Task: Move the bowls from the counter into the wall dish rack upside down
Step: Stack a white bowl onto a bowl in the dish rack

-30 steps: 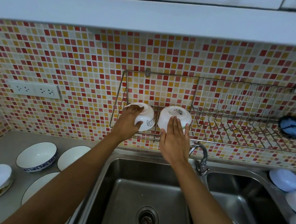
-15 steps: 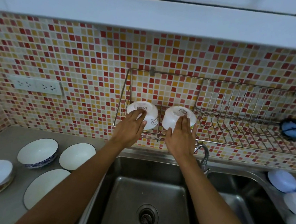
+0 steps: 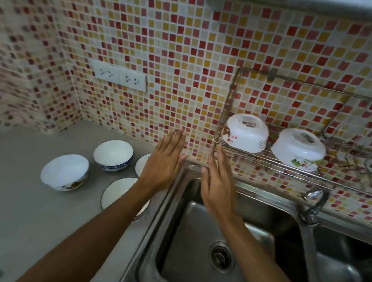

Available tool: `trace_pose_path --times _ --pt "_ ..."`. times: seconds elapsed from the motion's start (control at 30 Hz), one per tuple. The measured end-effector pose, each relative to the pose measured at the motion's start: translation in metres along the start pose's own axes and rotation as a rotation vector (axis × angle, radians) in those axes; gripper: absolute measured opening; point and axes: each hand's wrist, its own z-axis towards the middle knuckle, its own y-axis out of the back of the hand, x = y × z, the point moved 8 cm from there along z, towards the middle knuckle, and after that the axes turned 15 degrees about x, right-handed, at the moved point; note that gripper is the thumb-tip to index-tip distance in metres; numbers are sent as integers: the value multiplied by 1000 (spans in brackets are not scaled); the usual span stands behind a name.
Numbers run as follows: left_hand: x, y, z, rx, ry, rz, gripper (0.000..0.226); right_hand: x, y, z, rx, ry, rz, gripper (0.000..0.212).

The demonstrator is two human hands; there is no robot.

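Observation:
Two white bowls sit upside down in the wire wall dish rack [image 3: 226,103]: a left bowl [image 3: 246,133] and a right bowl [image 3: 298,149] with a flower print. My left hand [image 3: 163,161] and my right hand [image 3: 218,182] hover with straight fingers, holding nothing, left of and below the rack. On the grey counter [image 3: 15,204] stand upright bowls: a white one [image 3: 65,172], a blue-patterned one [image 3: 113,155], one [image 3: 141,165] mostly hidden behind my left hand, and a dark-rimmed one [image 3: 116,191] under my left forearm.
A steel double sink [image 3: 192,255] lies below my arms, with a tap [image 3: 314,202] at its back right. A double wall socket [image 3: 118,78] is set in the mosaic tiles above the counter. The rack's plate slots extend to the right.
Both hands have let go of the two bowls in the rack and moved left and down. The view has swung left toward the counter.

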Motion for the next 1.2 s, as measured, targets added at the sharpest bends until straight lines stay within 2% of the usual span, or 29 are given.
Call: trace_pose_path --times 0.07,0.27,0.37,0.53,0.67,0.83,0.93,1.0,1.2 --pt "53 17 -26 -21 95 49 68 40 -38 13 51 64 79 51" --pt "231 41 -112 6 473 46 67 145 -149 58 334 -34 288 53" --pt "308 38 -152 -10 618 -84 64 185 -207 77 444 -66 346 48" --pt "392 4 -192 31 782 -385 61 213 -294 98 588 -349 476 34" --pt "424 -22 -201 44 902 -587 64 224 -343 104 694 -504 391 48" --pt "438 -46 -198 59 999 -803 64 226 -381 101 772 -581 371 47" --pt "436 -48 -198 54 960 -878 54 223 -392 98 775 -632 383 39" --pt "433 -45 -199 47 927 -903 60 224 -391 99 749 -630 387 36" --pt "424 -35 -193 -5 926 -932 48 224 -375 97 687 -631 429 36"
